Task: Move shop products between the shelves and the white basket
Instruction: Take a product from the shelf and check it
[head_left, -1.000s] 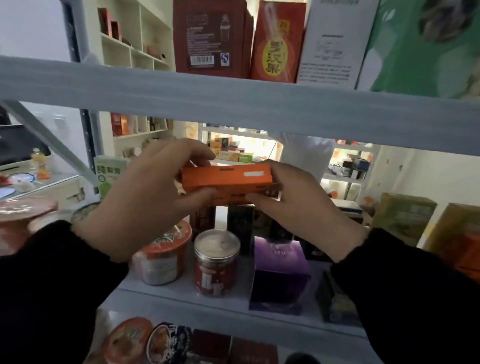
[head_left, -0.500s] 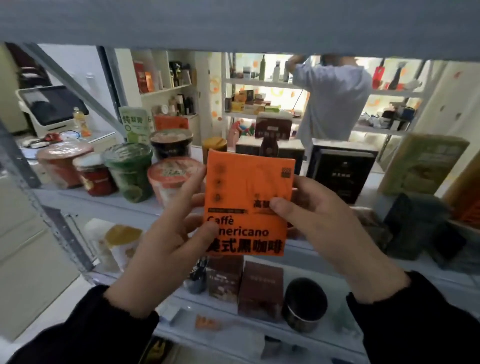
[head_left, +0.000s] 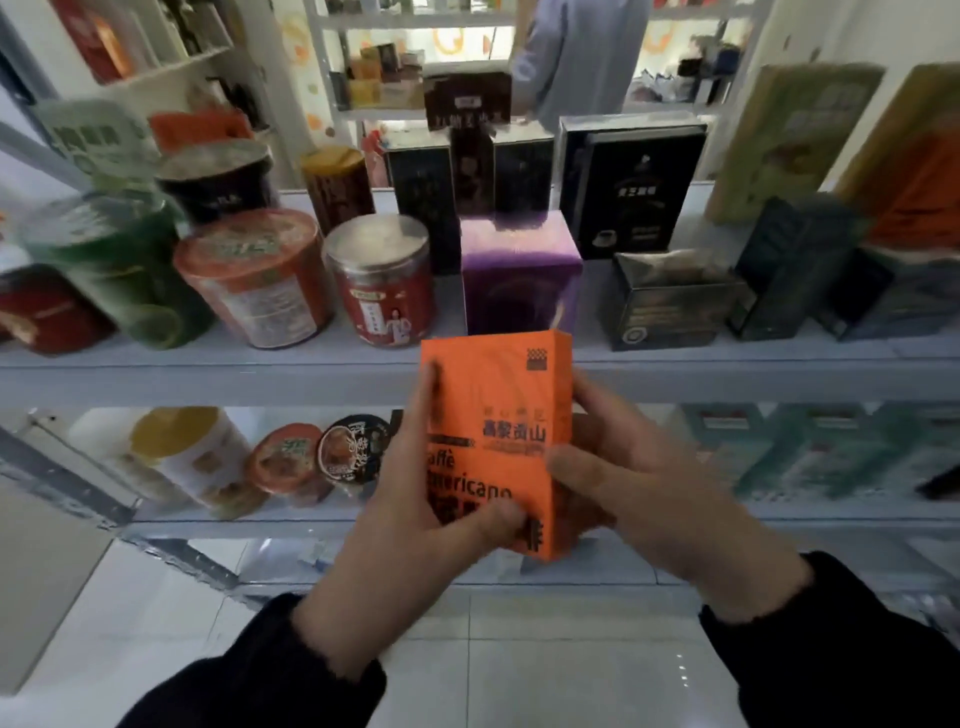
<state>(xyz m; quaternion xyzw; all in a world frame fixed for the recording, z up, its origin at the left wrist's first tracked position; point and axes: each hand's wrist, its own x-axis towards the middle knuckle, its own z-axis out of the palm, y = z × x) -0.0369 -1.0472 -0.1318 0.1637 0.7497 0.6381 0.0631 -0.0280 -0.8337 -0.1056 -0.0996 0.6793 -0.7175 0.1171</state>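
**Orange coffee box in both hands, clear of the shelf, no basket in sight**

The shelves fill the view beyond the hands. The upper shelf (head_left: 208, 379) runs just behind the top half of the held box, and the lower shelf (head_left: 234, 527) passes behind the palms. Pale floor tiles (head_left: 519, 649) lie beneath the forearms.

On the upper shelf, a purple box (head_left: 519, 270) stands straight beyond the fingertips. A red-labelled jar (head_left: 382, 283) and an orange noodle cup (head_left: 254, 280) sit off to the left-hand side, and dark boxes (head_left: 670, 306) off to the right-hand side.

The orange box (head_left: 498, 415), printed "Caffè Americano", stands upright between the two hands, in front of the shelf edge and touching no shelf. The left hand (head_left: 415, 525) grips its left edge with the thumb laid over the lower front. The right hand (head_left: 644, 504) grips the right edge with the thumb pressed on the front panel.

By my reading, one product is in transit. Whether it is leaving the shelf or heading back to it cannot be told. Setting it down is yet to be done, and many products sit on both shelves.

The white basket is nowhere in view. The hands cover part of the box's print, and blur smears the cups far to the left. The goods on the lower shelf are hard to read. A person (head_left: 576, 52) far beyond the shelves is cut off at the top.
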